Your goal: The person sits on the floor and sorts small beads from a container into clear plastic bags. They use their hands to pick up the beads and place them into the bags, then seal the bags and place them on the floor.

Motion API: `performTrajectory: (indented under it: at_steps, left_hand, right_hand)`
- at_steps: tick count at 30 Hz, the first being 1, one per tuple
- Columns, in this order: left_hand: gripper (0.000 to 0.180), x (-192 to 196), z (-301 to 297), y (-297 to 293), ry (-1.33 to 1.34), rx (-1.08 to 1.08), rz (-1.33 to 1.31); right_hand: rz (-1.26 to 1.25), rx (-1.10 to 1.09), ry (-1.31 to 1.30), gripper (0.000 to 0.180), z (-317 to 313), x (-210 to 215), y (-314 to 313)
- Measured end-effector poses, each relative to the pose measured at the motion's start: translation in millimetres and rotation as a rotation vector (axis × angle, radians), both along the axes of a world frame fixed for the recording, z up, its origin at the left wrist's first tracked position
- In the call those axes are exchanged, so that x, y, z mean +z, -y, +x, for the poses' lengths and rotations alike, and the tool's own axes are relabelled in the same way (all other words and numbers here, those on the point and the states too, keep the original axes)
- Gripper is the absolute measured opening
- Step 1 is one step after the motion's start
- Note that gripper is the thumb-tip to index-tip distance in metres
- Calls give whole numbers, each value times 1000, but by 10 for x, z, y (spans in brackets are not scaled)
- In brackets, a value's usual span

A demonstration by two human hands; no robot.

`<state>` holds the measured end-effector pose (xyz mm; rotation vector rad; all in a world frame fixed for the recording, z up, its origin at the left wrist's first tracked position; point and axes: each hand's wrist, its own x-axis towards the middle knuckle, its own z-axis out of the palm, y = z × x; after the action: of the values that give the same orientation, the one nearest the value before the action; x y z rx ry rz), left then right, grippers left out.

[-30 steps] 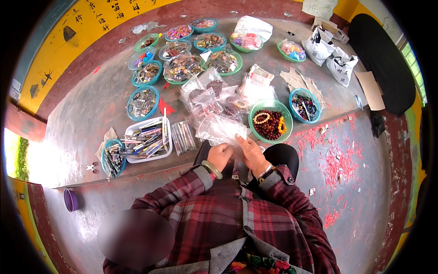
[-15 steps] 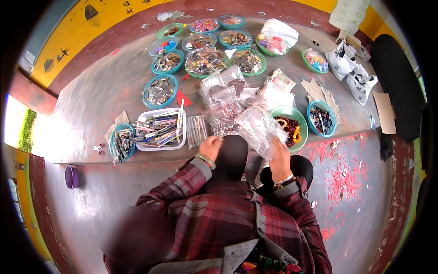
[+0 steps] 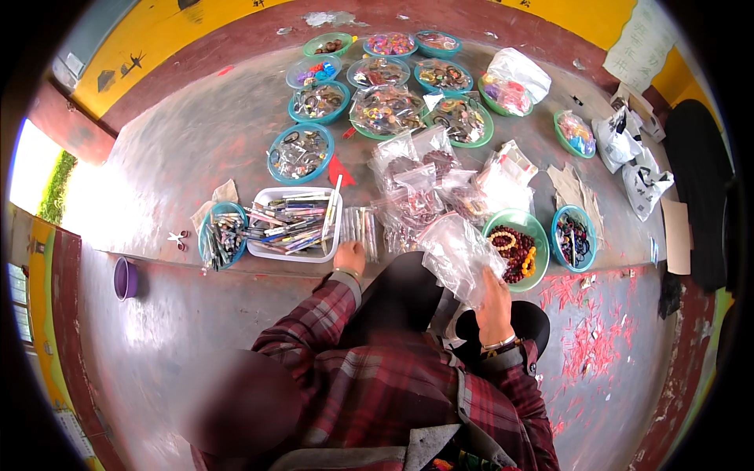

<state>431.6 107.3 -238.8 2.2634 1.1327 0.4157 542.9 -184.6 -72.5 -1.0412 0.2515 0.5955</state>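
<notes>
My right hand [image 3: 495,311] is closed on the edge of a stack of clear plastic bags [image 3: 459,255], held up beside a green bowl [image 3: 543,265] of strung beads [image 3: 514,257]. My left hand [image 3: 349,257] is curled at the front of the raised surface, by the right corner of a white tray [image 3: 292,258] full of pens [image 3: 294,220]. Just past its knuckles lie bagged pens [image 3: 361,229]. Whether the left fingers pinch anything is hidden. Filled clear bags of dark red beads [image 3: 412,200] are piled beyond the bags I hold.
Several bowls of small goods stand farther back, among them a blue bowl [image 3: 328,163]. A blue bowl of pens [image 3: 240,250] and scissors [image 3: 179,239] lie left. On the right is a blue bowl of dark cords [image 3: 591,255]. A purple bucket [image 3: 124,279] stands on the floor.
My left hand has moved left, toward the white tray's corner. The right hand still holds the clear bags. The whole view has shifted, so the scene sits farther right.
</notes>
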Motion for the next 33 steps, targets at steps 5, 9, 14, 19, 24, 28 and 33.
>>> performTrajectory:
  at_steps: [5, 9, 14, 19, 24, 28, 33]
  left_hand:
    - [22, 169, 268, -654, -6, 250, 57]
    - [19, 273, 384, -1001, -253, 217, 8]
    - [27, 158, 520, -1169, -356, 250, -59]
    - [24, 297, 588, -1118, -396, 207, -112]
    - [21, 280, 465, -1138, -193, 219, -106]
    - [20, 259, 219, -1042, 197, 296, -237]
    - [12, 268, -270, -1123, 779, 682, -806]
  right_hand:
    - [-117, 46, -17, 29, -28, 34, -29]
    - [-695, 307, 895, 32, -42, 14, 46]
    - [-897, 474, 1401, 45, -2, 25, 14]
    - [-928, 514, 1452, 49, 16, -90, 34]
    - [-67, 109, -13, 26, -42, -90, -173]
    - [-97, 149, 16, 27, -75, -41, -194]
    - [-84, 188, 8, 30, -40, -161, -124]
